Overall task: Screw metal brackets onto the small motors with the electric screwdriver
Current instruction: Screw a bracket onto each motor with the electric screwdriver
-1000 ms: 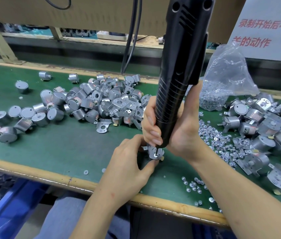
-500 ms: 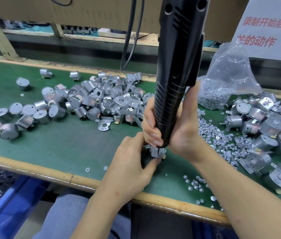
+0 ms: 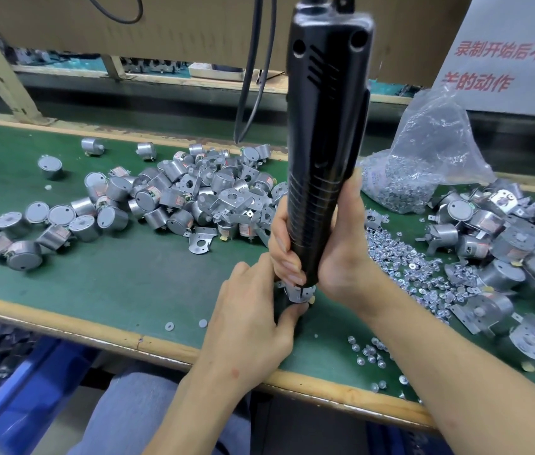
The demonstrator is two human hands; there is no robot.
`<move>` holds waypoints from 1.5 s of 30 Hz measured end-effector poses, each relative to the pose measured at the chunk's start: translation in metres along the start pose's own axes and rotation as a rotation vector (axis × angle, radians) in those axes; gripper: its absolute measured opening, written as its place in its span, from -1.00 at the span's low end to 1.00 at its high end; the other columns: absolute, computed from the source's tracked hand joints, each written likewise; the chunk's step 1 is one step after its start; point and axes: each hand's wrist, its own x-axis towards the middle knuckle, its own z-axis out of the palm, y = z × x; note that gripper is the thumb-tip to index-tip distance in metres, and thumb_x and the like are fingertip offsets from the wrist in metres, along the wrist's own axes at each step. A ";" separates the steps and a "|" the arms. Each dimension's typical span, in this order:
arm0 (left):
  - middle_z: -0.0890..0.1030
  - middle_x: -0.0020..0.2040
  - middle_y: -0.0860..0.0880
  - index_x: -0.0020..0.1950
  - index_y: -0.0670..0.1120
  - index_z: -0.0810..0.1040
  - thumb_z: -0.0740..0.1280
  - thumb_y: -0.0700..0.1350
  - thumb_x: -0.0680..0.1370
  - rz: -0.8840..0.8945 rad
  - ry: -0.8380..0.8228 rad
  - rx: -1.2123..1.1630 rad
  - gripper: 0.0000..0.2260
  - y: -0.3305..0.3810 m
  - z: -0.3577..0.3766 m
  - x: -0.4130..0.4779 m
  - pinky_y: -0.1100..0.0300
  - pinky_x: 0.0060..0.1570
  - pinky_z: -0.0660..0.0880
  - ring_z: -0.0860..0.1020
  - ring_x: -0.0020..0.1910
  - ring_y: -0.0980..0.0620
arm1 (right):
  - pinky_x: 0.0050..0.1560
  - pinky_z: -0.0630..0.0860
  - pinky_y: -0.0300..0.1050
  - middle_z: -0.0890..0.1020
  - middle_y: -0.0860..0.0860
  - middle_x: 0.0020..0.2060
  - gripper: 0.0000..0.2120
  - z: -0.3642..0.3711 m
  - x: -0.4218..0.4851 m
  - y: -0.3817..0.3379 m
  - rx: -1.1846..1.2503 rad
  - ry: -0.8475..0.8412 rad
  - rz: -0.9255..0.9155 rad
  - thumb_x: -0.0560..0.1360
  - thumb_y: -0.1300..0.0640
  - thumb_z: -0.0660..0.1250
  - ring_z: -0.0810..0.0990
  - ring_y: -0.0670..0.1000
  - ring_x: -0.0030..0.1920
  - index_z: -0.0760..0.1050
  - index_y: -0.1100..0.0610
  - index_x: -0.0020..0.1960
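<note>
The right hand (image 3: 336, 257) is wrapped around the lower grip of the black electric screwdriver (image 3: 322, 142), fingers curled on its left side and thumb lying up its right side. The tool stands nearly upright in the middle of the frame, its tip down on a small motor (image 3: 295, 297) near the front edge of the green table (image 3: 111, 284). The left hand (image 3: 253, 310) pinches that motor between thumb and fingers; a metal bracket (image 3: 304, 289) shows on top of it, and the rest is largely hidden by the fingers.

A heap of bare motors (image 3: 174, 198) spreads across the centre left, with one loose bracket (image 3: 201, 240) lying just in front of it. At the right edge is a second heap of motors with brackets (image 3: 496, 238). Between that heap and the right hand lie scattered screws (image 3: 401, 257), and behind them a clear plastic bag of screws (image 3: 424, 165). A blue bin (image 3: 13, 405) sits below the table at lower left. Black cables (image 3: 253, 77) hang in the upper middle, and a sign with red characters (image 3: 506, 60) stands at upper right.
</note>
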 end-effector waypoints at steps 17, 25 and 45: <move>0.43 0.07 0.38 0.20 0.16 0.38 0.45 0.03 0.49 -0.049 -0.032 -0.019 -0.64 0.000 0.001 -0.005 -0.02 0.10 0.47 0.43 0.08 0.12 | -0.48 0.30 -0.21 0.40 -0.02 -0.53 -0.25 -0.038 0.000 -0.023 -0.123 0.160 -0.114 0.27 -0.61 0.07 0.33 -0.03 -0.57 0.43 0.12 -0.33; 0.49 0.03 0.33 0.21 0.18 0.40 0.31 0.20 0.51 -0.055 -0.030 -0.058 -0.69 0.000 0.001 -0.006 0.02 0.12 0.46 0.43 0.09 0.17 | -0.48 0.29 -0.22 0.40 -0.01 -0.52 -0.22 -0.055 0.005 -0.013 -0.185 0.263 -0.081 0.21 -0.66 0.13 0.31 -0.02 -0.57 0.42 0.11 -0.32; 0.48 0.05 0.34 0.23 0.20 0.39 0.41 0.17 0.43 -0.075 -0.074 -0.039 -0.59 0.001 -0.001 -0.006 0.03 0.16 0.42 0.43 0.12 0.16 | -0.49 0.33 -0.24 0.39 -0.02 -0.54 -0.21 -0.070 0.003 -0.015 -0.182 0.145 0.022 0.20 -0.70 0.14 0.31 -0.03 -0.59 0.46 0.08 -0.39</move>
